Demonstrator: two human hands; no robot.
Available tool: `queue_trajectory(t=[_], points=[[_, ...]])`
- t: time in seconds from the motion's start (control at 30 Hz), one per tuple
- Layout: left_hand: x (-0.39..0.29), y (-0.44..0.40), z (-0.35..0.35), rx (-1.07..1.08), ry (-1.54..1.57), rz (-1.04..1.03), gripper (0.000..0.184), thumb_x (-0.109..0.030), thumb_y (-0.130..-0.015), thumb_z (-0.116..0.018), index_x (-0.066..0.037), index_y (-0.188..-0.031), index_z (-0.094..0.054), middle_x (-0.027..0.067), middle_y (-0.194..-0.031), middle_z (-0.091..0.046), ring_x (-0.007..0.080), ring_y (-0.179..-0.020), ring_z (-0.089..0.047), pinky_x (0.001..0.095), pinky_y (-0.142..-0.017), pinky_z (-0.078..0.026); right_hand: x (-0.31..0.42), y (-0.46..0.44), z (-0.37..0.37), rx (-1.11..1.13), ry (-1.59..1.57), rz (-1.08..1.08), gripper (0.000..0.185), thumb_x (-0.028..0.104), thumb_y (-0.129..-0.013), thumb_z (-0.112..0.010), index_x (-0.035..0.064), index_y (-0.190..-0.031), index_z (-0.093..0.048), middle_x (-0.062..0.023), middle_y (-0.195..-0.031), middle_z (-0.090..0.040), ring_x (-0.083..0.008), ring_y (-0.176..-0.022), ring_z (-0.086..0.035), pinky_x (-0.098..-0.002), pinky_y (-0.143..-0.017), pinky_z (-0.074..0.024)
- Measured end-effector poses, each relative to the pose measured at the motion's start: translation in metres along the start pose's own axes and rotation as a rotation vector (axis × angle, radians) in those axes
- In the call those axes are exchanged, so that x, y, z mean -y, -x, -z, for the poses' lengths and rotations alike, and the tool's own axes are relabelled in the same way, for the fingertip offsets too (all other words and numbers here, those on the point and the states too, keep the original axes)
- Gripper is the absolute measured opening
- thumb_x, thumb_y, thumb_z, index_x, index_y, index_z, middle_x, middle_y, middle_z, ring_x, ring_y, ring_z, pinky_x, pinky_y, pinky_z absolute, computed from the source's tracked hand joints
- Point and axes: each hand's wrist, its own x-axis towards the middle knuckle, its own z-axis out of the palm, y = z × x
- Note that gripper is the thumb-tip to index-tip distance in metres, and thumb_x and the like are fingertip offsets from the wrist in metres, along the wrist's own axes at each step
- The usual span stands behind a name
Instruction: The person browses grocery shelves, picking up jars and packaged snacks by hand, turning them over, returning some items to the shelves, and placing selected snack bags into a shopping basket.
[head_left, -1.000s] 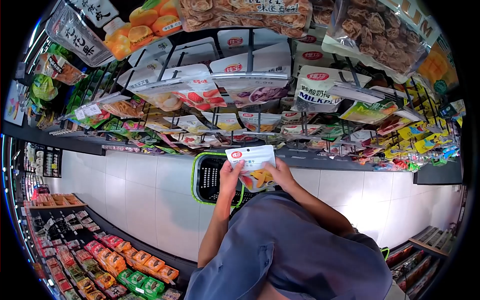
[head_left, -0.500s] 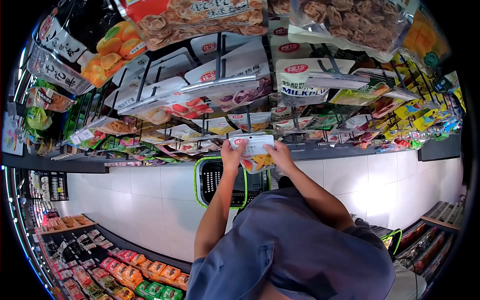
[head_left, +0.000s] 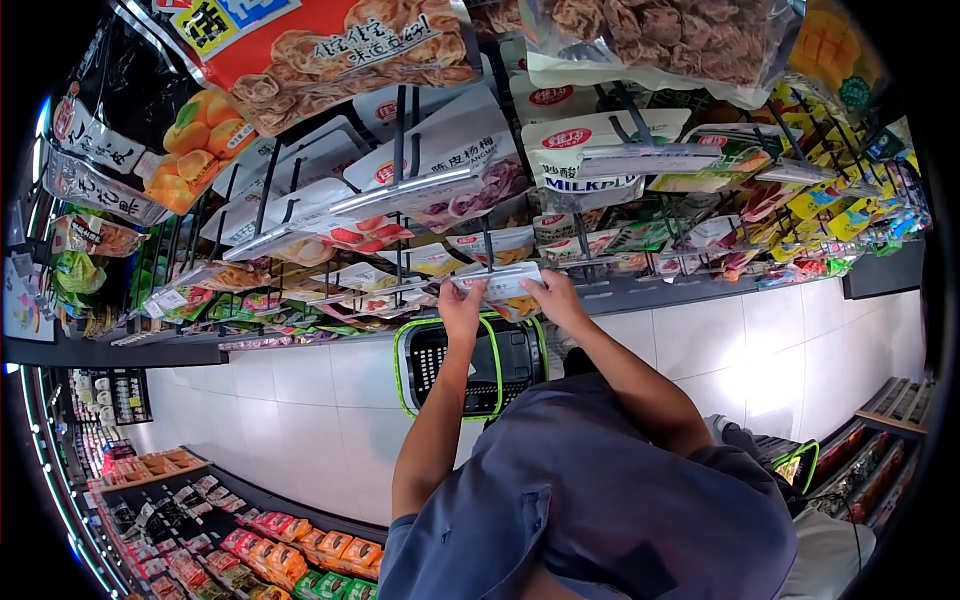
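Note:
A white snack pouch (head_left: 508, 284) with a red logo and yellow-orange dried-fruit pieces near its bottom is stretched between my two hands in front of the low hanging rack. My left hand (head_left: 461, 309) pinches its left top corner. My right hand (head_left: 556, 300) grips the opposite corner, thumb on the front. The pouch tilts, so its face looks foreshortened. A thin metal peg (head_left: 489, 250) ends close to its top edge; I cannot tell whether the pouch hangs on it. Below my hands, a black shopping basket (head_left: 430, 368) with a green rim sits on the floor.
Pegs with several hanging pouches fill the rack, including a milk plum pouch (head_left: 590, 160) and a large red snack bag (head_left: 335, 60) close overhead. Behind me is a low shelf of orange packets (head_left: 335, 548). Another person's leg (head_left: 740, 438) and a green-rimmed basket (head_left: 798, 465) are at right.
The pouch has tipped back, showing less of its front, and sits slightly higher against the rack. Both hands keep their hold on it. The camera view has turned slightly.

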Motion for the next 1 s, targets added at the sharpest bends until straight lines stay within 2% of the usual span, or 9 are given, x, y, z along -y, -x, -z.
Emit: queue_trajectory(t=[0.03,0.13,0.23,0.3,0.63,0.73,0.8,0.93,1.0], points=[[0.001,-0.002,0.0,0.007,0.009,-0.02,0.021,-0.004,-0.084,-0.073,-0.001,-0.097,-0.057,0.0042,-0.091,-0.066,0.0081,-0.08,-0.06,0.0222,-0.071,-0.048,-0.002,-0.002,-0.002,0.002,-0.002,0.0,0.035,0.031,-0.089,-0.069,-0.0022,-0.1,-0.067,-0.0139,-0.083,-0.07,-0.0158,-0.069,-0.061,-0.0309,-0.066,-0.0486],[0.005,-0.008,0.005,0.018,-0.045,-0.026,0.022,0.003,-0.083,-0.069,0.0,-0.099,-0.055,0.0059,-0.095,-0.066,0.0096,-0.081,-0.062,0.0225,-0.073,-0.049,-0.003,-0.006,-0.003,-0.037,-0.101,0.043,0.039,0.034,-0.088,-0.068,-0.0039,-0.092,-0.064,-0.0212,-0.076,-0.064,-0.0321,-0.067,-0.062,-0.0387,-0.063,-0.0476],[0.012,-0.013,0.007,0.043,-0.003,-0.075,0.021,0.003,-0.083,-0.069,0.0,-0.098,-0.054,0.0045,-0.093,-0.065,0.0076,-0.078,-0.06,0.021,-0.071,-0.048,0.002,-0.007,-0.001,-0.023,0.008,0.023,0.04,0.035,-0.088,-0.068,-0.0044,-0.091,-0.063,-0.0206,-0.075,-0.064,-0.0313,-0.065,-0.062,-0.0379,-0.062,-0.0471],[0.012,-0.015,0.008,0.044,-0.027,-0.082,0.02,0.003,-0.084,-0.068,0.0,-0.099,-0.055,0.0041,-0.092,-0.064,0.0066,-0.077,-0.058,0.0203,-0.069,-0.047,0.005,-0.007,-0.003,-0.052,-0.088,-0.017,0.032,0.027,-0.088,-0.069,-0.0036,-0.096,-0.066,-0.0118,-0.076,-0.067,-0.0124,-0.066,-0.058,-0.0309,-0.064,-0.0481],[-0.023,-0.016,-0.009,-0.032,-0.134,-0.035,0.021,-0.016,-0.087,-0.074,0.0,-0.093,-0.061,0.0005,-0.08,-0.065,0.0053,-0.07,-0.056,0.0208,-0.064,-0.045,0.003,-0.006,-0.012,-0.123,-0.138,-0.047,0.027,0.022,-0.088,-0.067,-0.0033,-0.098,-0.067,-0.012,-0.078,-0.069,-0.0112,-0.068,-0.059,-0.03,-0.065,-0.0488],[-0.023,-0.015,-0.011,-0.028,-0.124,-0.046,0.021,-0.016,-0.088,-0.073,0.0,-0.093,-0.061,0.0015,-0.08,-0.065,0.0058,-0.07,-0.056,0.0216,-0.064,-0.045,0.002,-0.007,-0.013,-0.151,-0.125,-0.027,0.03,0.025,-0.088,-0.067,-0.0036,-0.098,-0.066,-0.0167,-0.081,-0.069,-0.0176,-0.071,-0.065,-0.0325,-0.068,-0.0504],[-0.021,-0.016,-0.011,-0.033,-0.152,-0.063,0.022,-0.017,-0.088,-0.072,0.0,-0.093,-0.061,0.0022,-0.08,-0.066,0.0061,-0.07,-0.056,0.0218,-0.064,-0.045,0.003,-0.008,-0.014,-0.15,-0.028,-0.049,0.044,0.038,-0.09,-0.063,-0.0047,-0.1,-0.062,-0.0261,-0.087,-0.066,-0.0416,-0.085,-0.065,-0.0436,-0.073,-0.0497],[-0.025,-0.018,-0.012,-0.054,-0.216,-0.089,0.026,-0.021,-0.088,-0.072,0.001,-0.094,-0.061,0.0052,-0.082,-0.067,0.007,-0.071,-0.058,0.0223,-0.064,-0.046,0.002,-0.011,-0.016,-0.114,0.092,-0.13,0.05,0.043,-0.092,-0.059,-0.0054,-0.105,-0.06,-0.0279,-0.092,-0.066,-0.0438,-0.091,-0.063,-0.0456,-0.078,-0.0493],[-0.049,-0.013,-0.016,-0.042,-0.287,-0.068,0.027,-0.022,-0.088,-0.072,0.001,-0.094,-0.061,0.0062,-0.082,-0.067,0.0074,-0.071,-0.059,0.0229,-0.065,-0.047,-0.006,-0.013,-0.021,-0.129,0.099,-0.153,0.037,0.032,-0.092,-0.06,-0.0027,-0.106,-0.059,-0.0236,-0.097,-0.067,-0.0374,-0.091,-0.066,-0.0394,-0.078,-0.0504]])
